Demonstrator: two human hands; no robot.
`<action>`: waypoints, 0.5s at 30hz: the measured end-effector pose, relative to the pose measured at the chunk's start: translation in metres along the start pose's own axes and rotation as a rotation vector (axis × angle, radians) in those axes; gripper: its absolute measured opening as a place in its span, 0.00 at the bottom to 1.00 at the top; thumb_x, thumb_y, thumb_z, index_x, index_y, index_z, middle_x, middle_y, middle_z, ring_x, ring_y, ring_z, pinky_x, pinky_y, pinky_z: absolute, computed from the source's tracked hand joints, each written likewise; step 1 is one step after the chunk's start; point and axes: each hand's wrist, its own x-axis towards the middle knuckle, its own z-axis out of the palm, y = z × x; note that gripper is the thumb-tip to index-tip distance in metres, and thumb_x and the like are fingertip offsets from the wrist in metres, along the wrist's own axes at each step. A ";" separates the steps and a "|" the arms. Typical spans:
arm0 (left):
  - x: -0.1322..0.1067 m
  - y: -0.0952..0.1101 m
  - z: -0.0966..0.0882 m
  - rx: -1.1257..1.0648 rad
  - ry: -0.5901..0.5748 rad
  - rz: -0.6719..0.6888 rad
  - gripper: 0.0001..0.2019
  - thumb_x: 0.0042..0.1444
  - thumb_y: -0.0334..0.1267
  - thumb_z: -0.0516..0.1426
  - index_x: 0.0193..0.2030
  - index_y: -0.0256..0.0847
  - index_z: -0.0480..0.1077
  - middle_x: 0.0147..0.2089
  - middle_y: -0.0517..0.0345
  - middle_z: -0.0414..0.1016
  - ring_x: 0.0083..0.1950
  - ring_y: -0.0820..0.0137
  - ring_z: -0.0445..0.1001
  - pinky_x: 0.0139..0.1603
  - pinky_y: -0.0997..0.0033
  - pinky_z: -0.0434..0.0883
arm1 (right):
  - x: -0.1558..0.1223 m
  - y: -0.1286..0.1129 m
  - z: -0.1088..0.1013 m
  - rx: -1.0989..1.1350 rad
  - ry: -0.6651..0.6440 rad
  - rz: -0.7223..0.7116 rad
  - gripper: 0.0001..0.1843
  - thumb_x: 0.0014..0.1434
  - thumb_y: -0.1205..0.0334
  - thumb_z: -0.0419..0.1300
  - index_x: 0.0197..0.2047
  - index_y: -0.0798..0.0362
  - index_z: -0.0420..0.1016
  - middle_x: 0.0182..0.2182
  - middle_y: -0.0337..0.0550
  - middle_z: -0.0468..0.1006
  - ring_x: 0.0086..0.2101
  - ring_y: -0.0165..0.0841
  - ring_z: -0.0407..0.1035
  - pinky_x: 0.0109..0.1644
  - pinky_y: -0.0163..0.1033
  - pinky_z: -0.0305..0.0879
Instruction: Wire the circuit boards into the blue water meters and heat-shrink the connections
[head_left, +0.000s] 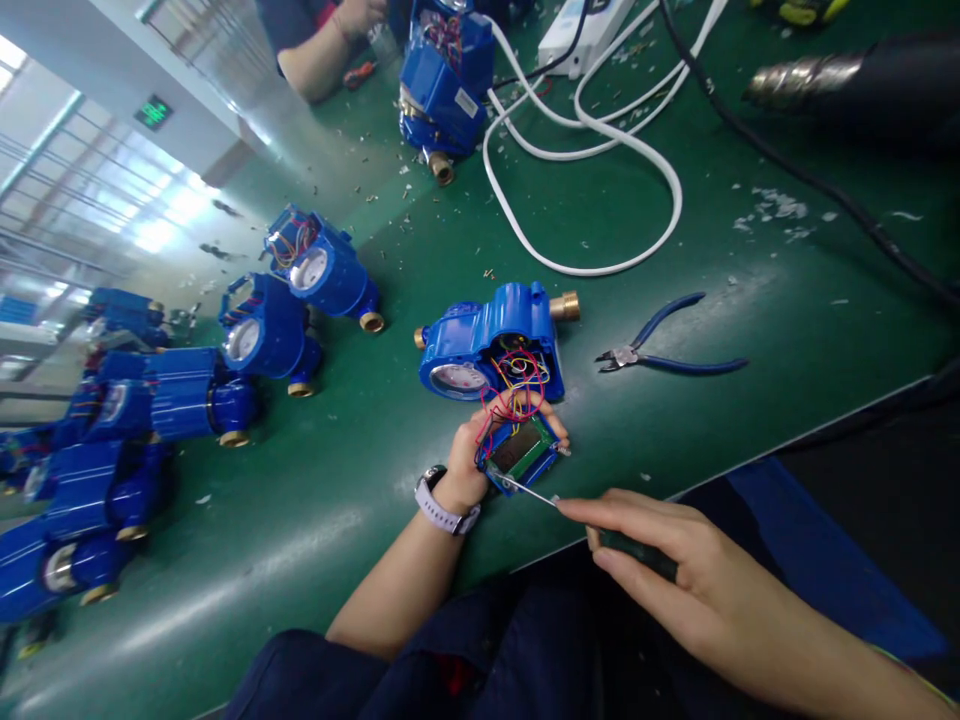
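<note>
While the left hand [469, 460] is cradling the small display module [523, 450] just above the near part of the green table [360, 480], the right hand [675, 560] is gripping a thin screwdriver [636, 552], and its tip is meeting the module's lower left corner! Whether it's seating in a screw there is too small to tell. Look at the fingers: the left ones are curling round the module's back and far right edge, thumb side on the left, while the right ones are closing narrowly on the handle.

This module is looking light, stiff and rather fragile, so its frame edges are offering the best hold, clear of the screen. The thin, soft wires [519, 372] are linking it to the open blue meter [491, 335] just beyond, and they're likely to be snagging or tugging if it's pulled far. That meter is looking the heavier, with a smooth, perhaps slippery casing.

And the direction? The module's screen is facing up, its long axis slanting from lower left to upper right. The screwdriver is pointing up and left, crossing that line, while the cutters [637, 356] are lying right of the meter.
</note>
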 end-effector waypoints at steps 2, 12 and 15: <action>-0.001 0.001 0.000 -0.011 -0.006 -0.022 0.25 0.53 0.60 0.54 0.44 0.39 0.73 0.37 0.48 0.78 0.42 0.53 0.78 0.47 0.50 0.74 | -0.002 0.003 -0.002 -0.039 -0.009 -0.026 0.19 0.65 0.65 0.53 0.57 0.48 0.75 0.49 0.41 0.80 0.50 0.32 0.74 0.53 0.34 0.72; -0.003 0.002 -0.001 0.061 -0.076 0.058 0.24 0.60 0.57 0.48 0.45 0.40 0.73 0.41 0.45 0.78 0.42 0.52 0.78 0.49 0.47 0.74 | 0.007 -0.002 -0.006 0.004 -0.087 -0.103 0.21 0.66 0.67 0.52 0.60 0.47 0.72 0.51 0.39 0.80 0.51 0.30 0.74 0.53 0.32 0.71; -0.003 0.004 0.001 0.080 -0.048 0.040 0.24 0.58 0.59 0.50 0.43 0.40 0.74 0.40 0.44 0.78 0.42 0.51 0.78 0.48 0.46 0.74 | 0.009 -0.002 -0.009 0.022 -0.054 -0.139 0.21 0.66 0.68 0.53 0.59 0.46 0.74 0.49 0.39 0.81 0.48 0.32 0.76 0.52 0.34 0.73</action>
